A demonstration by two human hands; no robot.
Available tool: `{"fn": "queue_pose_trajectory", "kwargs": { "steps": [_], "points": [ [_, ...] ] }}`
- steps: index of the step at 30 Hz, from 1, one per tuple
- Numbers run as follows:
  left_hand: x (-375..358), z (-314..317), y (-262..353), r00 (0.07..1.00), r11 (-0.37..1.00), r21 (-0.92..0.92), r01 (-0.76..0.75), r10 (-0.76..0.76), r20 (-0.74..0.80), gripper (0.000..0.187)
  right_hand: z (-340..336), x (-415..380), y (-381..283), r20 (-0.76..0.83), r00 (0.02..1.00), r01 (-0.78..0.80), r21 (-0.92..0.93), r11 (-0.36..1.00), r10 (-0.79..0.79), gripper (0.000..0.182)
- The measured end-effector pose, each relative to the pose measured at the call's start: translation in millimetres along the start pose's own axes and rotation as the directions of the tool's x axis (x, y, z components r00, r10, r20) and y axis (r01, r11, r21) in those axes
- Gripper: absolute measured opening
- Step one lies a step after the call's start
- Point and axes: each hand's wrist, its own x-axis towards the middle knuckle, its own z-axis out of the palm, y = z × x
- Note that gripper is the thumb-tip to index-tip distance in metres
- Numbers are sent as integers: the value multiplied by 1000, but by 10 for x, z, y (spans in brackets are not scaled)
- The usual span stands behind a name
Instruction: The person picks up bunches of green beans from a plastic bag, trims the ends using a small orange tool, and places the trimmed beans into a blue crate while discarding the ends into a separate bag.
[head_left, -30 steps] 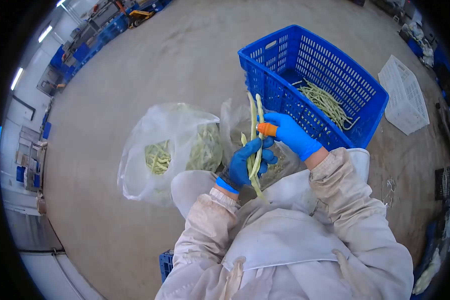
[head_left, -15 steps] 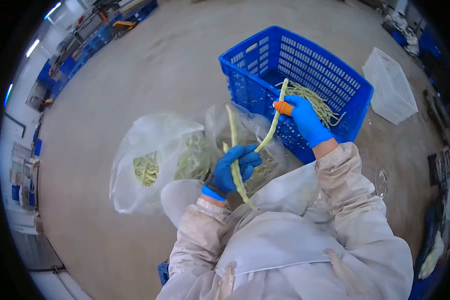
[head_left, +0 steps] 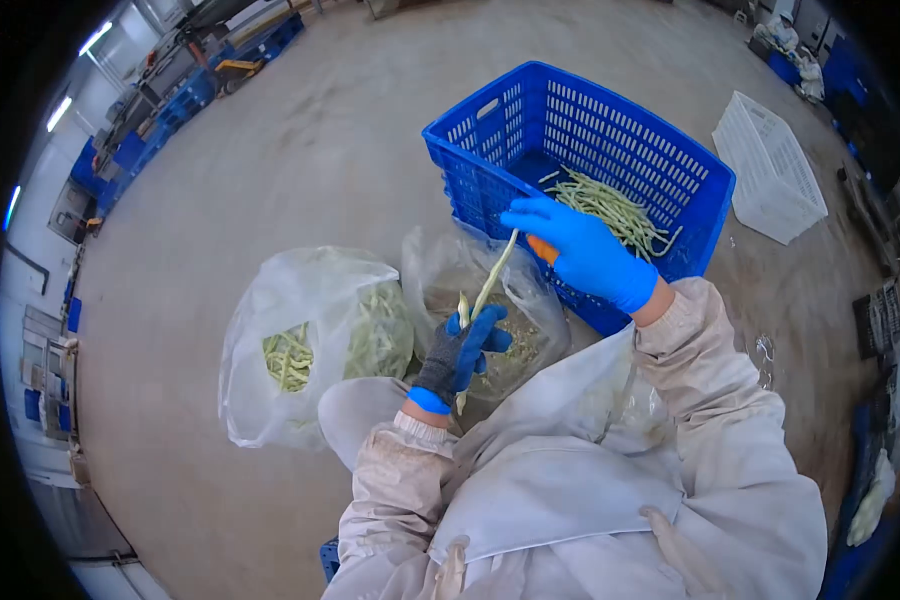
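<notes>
My left hand (head_left: 458,352), in a blue and grey glove, is closed around green beans. One long pale green bean (head_left: 495,272) slants up out of it to the right, and a shorter bean end (head_left: 463,308) sticks up beside it. My right hand (head_left: 585,252), in a blue glove with an orange cover (head_left: 543,249) on the thumb, is at the long bean's upper end, fingers bent over its tip; the exact contact is partly hidden. Behind that hand stands a blue crate (head_left: 440,150) with a pile of green beans (head_left: 610,205) inside.
On the floor to the left, a clear plastic bag (head_left: 260,280) holds many green beans. Beside it, an open clear bag (head_left: 425,270) holds small green scraps. A white crate (head_left: 770,165) stands behind the blue one at right. People (head_left: 785,40) are at the far right.
My right hand has moved down and left over the crate's near edge. The long bean it held upright no longer shows there. My left hand has turned and dropped slightly with its beans.
</notes>
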Motion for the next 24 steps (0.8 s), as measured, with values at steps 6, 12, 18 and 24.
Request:
{"fn": "queue_pose_trajectory", "kwargs": {
  "steps": [6, 12, 18, 24],
  "points": [
    [-50, -32, 125, 1000, 999, 32, 19, -19, -20, 38, 46, -42, 210, 310, 947, -42, -120, 992, 78, 32],
    [19, -102, 55, 995, 996, 7, -85, 85, -46, 40, 85, -153, 269, 222, 975, 86, -264, 961, -26, 17],
    [72, 23, 42, 982, 930, -324, -173, 186, 11, 41, 366, -213, 16, 276, 624, -378, 925, -27, 732, 16],
    [211, -69, -226, 955, 820, -507, -264, 297, -15, 40, 621, -568, -218, 663, 584, -742, 670, -25, 468, 17]
  ]
}}
